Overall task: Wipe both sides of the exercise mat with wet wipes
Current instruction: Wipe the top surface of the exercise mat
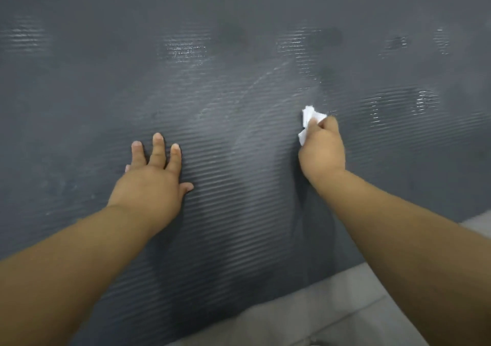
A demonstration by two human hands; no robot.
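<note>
From the head camera, the dark grey ribbed exercise mat lies flat and fills nearly the whole view. Only its near edge shows, running on a slant from the bottom middle up to the right border. Below that edge is a wedge of pale tiled floor with faint grout lines. The mat's other edges run out of the picture at the left, top and right, so bare mat surface stretches ahead of both hands and out to either side. Counted: one mat, one wipe, two hands on bare forearms. The left hand lies palm down on the ribs left of centre, its fingers straight and spread and its thumb stuck out to the right, holding nothing. The right hand is well apart from it, right of centre, with its fingers curled round a crumpled white wet wipe. The wipe bulges out past the knuckles and meets the mat there. Several glossy wet patches gleam in a loose row across the far part of the mat, with another to the right of the wipe. They are too blurred for a sure count. A thin pale curved streak arcs between the hands.
</note>
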